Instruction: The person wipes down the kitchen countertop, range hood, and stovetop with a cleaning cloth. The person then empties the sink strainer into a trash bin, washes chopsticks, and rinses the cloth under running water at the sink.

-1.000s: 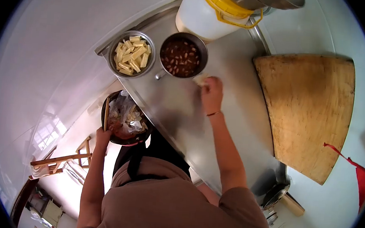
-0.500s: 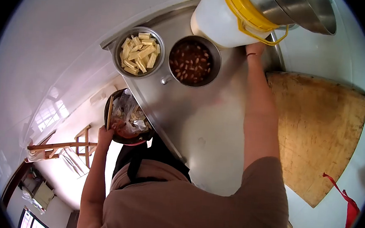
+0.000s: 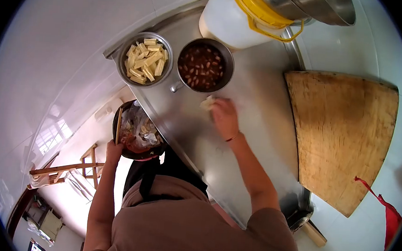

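Observation:
My right hand (image 3: 224,116) is over the steel counter, just below a metal pot (image 3: 230,70) of reddish-brown liquid with beans. Its closed fingers hold a small pale crumpled piece (image 3: 207,103), too blurred to name. At the counter's left edge, my left hand (image 3: 114,150) grips the rim of a dark bin (image 3: 139,157), its fingers partly hidden. Plastic bags and scraps (image 3: 138,128) fill the bin, and a thin wooden stick (image 3: 119,125) lies along its near side. Left of the pot stands a steel bowl (image 3: 169,63) of pale yellow cut sticks.
A white bucket (image 3: 224,20) with a yellow lid stands at the back, metal bowls (image 3: 332,9) on top. Against the right wall leans a wooden board (image 3: 340,135). A red cloth strip (image 3: 390,218) hangs farther right. The steel counter (image 3: 255,87) has a raised edge.
My right hand has come from beside the bucket toward me and left, to below the pot, and a pale piece now shows in it. My left hand stays at the bin.

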The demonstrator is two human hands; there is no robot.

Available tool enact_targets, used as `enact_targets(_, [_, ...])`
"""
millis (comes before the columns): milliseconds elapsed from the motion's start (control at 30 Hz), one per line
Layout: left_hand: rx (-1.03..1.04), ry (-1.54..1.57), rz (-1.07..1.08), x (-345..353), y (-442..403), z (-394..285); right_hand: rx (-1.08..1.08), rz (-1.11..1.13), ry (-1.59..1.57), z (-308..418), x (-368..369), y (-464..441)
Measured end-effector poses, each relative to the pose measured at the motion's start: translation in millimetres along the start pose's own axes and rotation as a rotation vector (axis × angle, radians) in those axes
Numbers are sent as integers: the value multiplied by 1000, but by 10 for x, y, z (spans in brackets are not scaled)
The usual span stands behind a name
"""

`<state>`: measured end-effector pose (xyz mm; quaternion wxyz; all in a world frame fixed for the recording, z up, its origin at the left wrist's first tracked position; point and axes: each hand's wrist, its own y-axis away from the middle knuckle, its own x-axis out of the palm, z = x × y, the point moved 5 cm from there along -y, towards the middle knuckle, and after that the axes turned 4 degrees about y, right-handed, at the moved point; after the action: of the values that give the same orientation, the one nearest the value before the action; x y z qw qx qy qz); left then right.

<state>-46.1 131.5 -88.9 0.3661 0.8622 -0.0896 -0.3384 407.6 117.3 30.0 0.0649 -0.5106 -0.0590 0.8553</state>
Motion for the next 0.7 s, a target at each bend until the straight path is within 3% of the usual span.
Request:
enact_targets(67, [19,-6,0,0,15,-55,210,-311,153,-573,-373,-189])
enact_targets(133, [36,-22,5,-17,75,-165,608,-253,77,-1186,-806,-549])
enact_targets(167, [26,-38,9,-32,119,-240,427,-314,343,-1547,-924,-679])
enact_targets(233, [17,-59,13,-40,109,-258,482,-211,397,-2138,-964,-773])
enact_targets(300, [-43,-109,53,-50,51,-143,428,-272,416,-2150,-830,-663])
enact_targets(400, [-27,-57,39,-57,142,-294,411,-348,508,-1704,-634,-349])
enact_targets(500, [39,-90,57,-54,120,-313,348,-442,334,-776,-275,-15])
enact_targets(667, [-2,-91,82,-40,92,-278,282,-161,107,511,565,569])
enact_targets(700, [-41,-67,87,-41,90,-296,122,-161,28,766,549,624])
